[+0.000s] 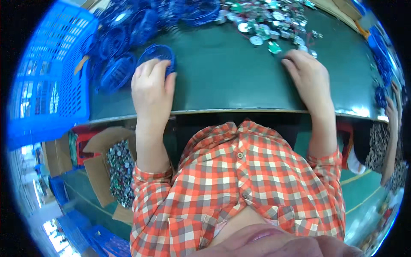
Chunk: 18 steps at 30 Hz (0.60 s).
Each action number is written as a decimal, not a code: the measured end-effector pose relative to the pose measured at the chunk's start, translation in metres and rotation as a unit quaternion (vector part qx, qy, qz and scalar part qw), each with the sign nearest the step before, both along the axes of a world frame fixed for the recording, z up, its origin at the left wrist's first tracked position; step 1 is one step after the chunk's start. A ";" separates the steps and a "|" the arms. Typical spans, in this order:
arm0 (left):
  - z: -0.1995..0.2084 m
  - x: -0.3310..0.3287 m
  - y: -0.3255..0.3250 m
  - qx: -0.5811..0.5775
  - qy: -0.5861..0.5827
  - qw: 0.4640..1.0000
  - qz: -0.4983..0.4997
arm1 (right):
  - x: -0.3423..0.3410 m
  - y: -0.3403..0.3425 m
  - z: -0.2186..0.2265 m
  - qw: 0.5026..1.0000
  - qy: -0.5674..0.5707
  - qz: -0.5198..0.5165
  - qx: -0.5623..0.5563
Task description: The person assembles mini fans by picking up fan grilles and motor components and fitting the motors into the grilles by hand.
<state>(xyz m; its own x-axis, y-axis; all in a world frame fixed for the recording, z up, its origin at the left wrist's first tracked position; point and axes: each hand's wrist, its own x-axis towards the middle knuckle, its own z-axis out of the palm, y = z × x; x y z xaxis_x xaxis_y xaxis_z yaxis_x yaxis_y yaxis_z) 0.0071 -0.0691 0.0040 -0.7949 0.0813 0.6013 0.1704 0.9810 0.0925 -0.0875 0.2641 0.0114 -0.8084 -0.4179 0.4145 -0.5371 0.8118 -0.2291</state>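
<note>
My left hand (150, 83) curls over the near edge of a blue round plastic housing (159, 51), its fingers closed on the rim. More blue round housings (116, 73) lie heaped to the left of and beyond that hand. On the right, my right hand (307, 75) rests at the near side of a pile of small silver discs and green circuit boards with thin red wires (274, 23). Thumb and fingers of this hand are drawn together; a small dark bit shows at the tips, too blurred to name.
The green tabletop (227, 77) ends just before my body. A blue plastic crate (75, 73) stands at the left edge. Below it sits an open cardboard box (99, 182) of small silver and green parts. Another person's arm (391, 137) shows at the far right.
</note>
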 end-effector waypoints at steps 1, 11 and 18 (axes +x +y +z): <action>-0.003 -0.006 0.004 0.013 -0.019 1.000 0.006 | -0.001 -0.001 0.002 0.999 -0.004 -0.009 0.034; 0.009 -0.021 0.085 0.095 -0.078 0.980 -0.156 | 0.058 0.048 -0.003 0.993 0.049 -0.069 -0.082; 0.018 -0.030 0.076 0.097 -0.040 0.984 -0.145 | 0.058 0.053 -0.017 0.987 0.068 -0.092 -0.110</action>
